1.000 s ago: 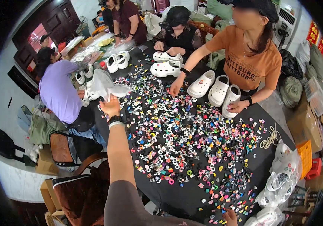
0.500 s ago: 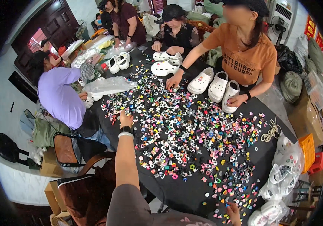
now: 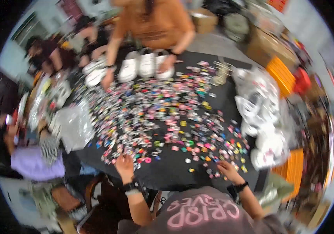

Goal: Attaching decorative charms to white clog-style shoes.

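Small colourful shoe charms [image 3: 147, 113] lie scattered thickly over a black-covered table [image 3: 167, 171]. My left hand [image 3: 124, 168] is over the near edge of the spread, next to pink and white charms. Motion blurs its fingers, so I cannot tell whether they hold anything. Farther right, my right hand [image 3: 230, 172] reaches in at the near right of the charms. Its fingertips are drawn together by a small dark-blue bit, too blurred to name. Both wrists carry dark bands.
Across the table, a person in an orange top [image 3: 155, 25] touches white clogs [image 3: 146, 64] and charms. Plastic-bagged white clogs [image 3: 268, 146] line the right edge, near a cord bundle [image 3: 222, 72] and orange crates [image 3: 282, 76]. A clear bag [image 3: 73, 124] lies left, beside a person in purple [image 3: 38, 162].
The view has swung right. My left hand has drawn back from the far left of the charms to the near edge. My right hand remains near the right-hand charms, now showing more fully.
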A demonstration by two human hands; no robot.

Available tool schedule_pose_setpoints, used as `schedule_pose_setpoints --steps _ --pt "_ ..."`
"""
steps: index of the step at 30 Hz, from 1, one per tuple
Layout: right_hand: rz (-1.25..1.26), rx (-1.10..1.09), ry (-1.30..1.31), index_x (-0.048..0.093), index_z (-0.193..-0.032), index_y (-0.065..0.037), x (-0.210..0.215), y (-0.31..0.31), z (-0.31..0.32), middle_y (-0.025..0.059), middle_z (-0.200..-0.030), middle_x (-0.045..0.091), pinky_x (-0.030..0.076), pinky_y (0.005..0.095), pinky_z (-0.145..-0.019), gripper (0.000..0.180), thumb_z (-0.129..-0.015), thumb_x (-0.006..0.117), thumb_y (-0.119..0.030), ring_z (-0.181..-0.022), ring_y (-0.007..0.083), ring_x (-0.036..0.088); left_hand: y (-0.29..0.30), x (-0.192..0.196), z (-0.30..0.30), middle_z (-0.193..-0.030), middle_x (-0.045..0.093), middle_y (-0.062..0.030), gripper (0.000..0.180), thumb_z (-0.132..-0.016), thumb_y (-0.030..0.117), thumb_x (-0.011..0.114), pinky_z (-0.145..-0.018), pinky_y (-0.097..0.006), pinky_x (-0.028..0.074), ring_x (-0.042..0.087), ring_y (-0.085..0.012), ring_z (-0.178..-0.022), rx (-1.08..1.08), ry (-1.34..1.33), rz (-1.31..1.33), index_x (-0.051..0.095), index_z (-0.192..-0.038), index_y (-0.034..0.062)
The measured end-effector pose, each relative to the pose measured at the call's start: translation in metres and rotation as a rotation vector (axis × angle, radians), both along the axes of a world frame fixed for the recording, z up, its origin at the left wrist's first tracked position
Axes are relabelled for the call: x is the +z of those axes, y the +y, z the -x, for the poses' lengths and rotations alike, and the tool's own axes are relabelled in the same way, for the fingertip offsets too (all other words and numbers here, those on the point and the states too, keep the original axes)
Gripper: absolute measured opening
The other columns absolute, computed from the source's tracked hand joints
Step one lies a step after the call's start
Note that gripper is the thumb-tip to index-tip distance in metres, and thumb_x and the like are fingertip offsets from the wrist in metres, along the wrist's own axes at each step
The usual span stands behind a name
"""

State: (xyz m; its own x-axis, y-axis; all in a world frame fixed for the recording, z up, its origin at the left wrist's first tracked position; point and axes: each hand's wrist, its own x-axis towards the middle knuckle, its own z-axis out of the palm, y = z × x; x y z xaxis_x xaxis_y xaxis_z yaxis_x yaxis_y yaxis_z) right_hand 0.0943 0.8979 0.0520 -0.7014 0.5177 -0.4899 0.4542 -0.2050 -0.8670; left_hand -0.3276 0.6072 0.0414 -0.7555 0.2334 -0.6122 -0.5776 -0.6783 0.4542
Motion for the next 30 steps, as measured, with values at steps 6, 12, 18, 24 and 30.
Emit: schedule_pose_setpoints --steps 6,12,18,24,30 --pt "-0.023 -0.095 0.073 0.051 -0.126 -0.006 -0.028 0.012 -0.04 0.0023 -0.096 0.06 0.047 0.0272 -0.075 0.035 -0.094 0.056 -0.022 -0.086 0.0098 0.056 0.064 -0.008 -0.087 -0.094 0.056 -0.0043 0.029 -0.085 0.021 0.061 -0.075 -0.029 0.046 0.055 -0.016 -0.087 -0.455 0.28 0.362 0.054 -0.11 0.0072" --pt "-0.4 -0.558 0.091 0.048 -0.126 -0.007 -0.003 0.076 -0.099 0.0083 -0.1 0.062 0.049 0.0301 -0.074 0.042 -0.088 0.063 -0.017 -0.084 0.0145 0.059 0.107 0.036 -0.178 -0.122 0.046 -0.0122 0.041 -0.083 0.006 0.064 -0.084 -0.032 0.046 0.055 -0.0221 -0.098 -1.257 1.388 0.924 0.05 -0.121 0.0034" --pt "-0.723 -0.869 0.05 0.046 -0.128 -0.005 0.016 0.158 -0.159 0.0119 -0.108 0.06 0.049 0.0325 -0.075 0.051 -0.082 0.066 -0.014 -0.084 0.0188 0.06 0.105 0.058 -0.201 -0.128 0.043 -0.0161 0.042 -0.084 0.008 0.062 -0.09 -0.037 0.045 0.054 -0.0266 -0.102 -1.36 1.5 1.072 0.048 -0.124 0.0012" --pt "-0.718 -0.824 0.214 0.045 -0.13 -0.005 0.043 0.202 -0.132 0.0153 -0.117 0.056 0.049 0.0334 -0.081 0.053 -0.083 0.067 -0.018 -0.098 0.023 0.059 0.097 0.096 -0.214 -0.121 0.051 -0.0243 0.038 -0.083 0.013 0.06 -0.096 -0.043 0.041 0.05 -0.0394 -0.113 -1.452 1.744 1.138 0.053 -0.117 -0.0033" --pt "-0.484 -0.519 0.384 0.037 -0.136 -0.004 0.067 0.192 -0.073 0.0196 -0.129 0.049 0.047 0.0379 -0.091 0.064 -0.084 0.067 -0.026 -0.111 0.0281 0.056 0.094 0.121 -0.241 -0.113 0.058 -0.0221 0.036 -0.085 0.015 0.06 -0.093 -0.042 0.043 0.055 -0.038 -0.107 -1.625 1.691 1.169 0.055 -0.116 -0.0031"
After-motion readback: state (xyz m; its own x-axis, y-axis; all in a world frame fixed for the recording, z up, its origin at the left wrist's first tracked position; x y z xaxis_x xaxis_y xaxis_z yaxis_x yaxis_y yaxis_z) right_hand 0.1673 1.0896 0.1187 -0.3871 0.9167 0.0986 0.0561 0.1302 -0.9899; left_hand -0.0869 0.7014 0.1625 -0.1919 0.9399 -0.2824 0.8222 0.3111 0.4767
